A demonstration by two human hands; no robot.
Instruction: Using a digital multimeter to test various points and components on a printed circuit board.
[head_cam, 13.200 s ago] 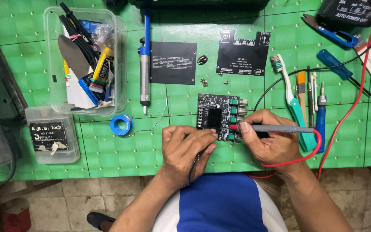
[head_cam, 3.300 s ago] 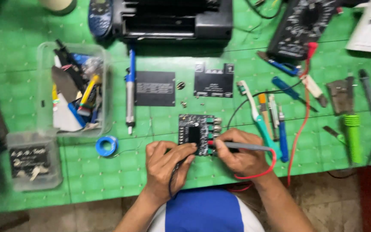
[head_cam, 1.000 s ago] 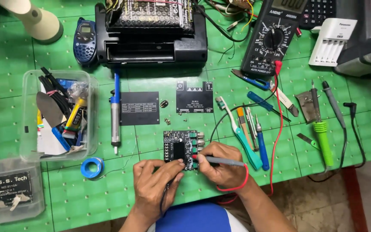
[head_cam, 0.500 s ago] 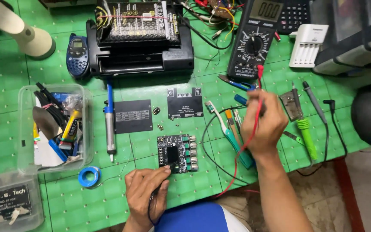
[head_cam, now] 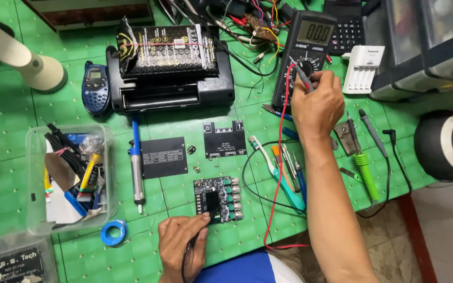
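Overhead | right hand [head_cam: 318, 105] grip closed on red probe [head_cam: 304, 78] at black multimeter [head_cam: 302, 55] | left hand [head_cam: 182, 243] grip pinching black probe [head_cam: 203, 216] on small black circuit board [head_cam: 216, 198] | green surface [head_cam: 184, 136]

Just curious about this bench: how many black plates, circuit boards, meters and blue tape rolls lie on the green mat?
Black plates: 2
Circuit board: 1
Meter: 1
Blue tape roll: 1
Total: 5

A black circuit board [head_cam: 216, 199] with silver knobs lies flat; a black multimeter [head_cam: 304, 55] is propped well beyond it
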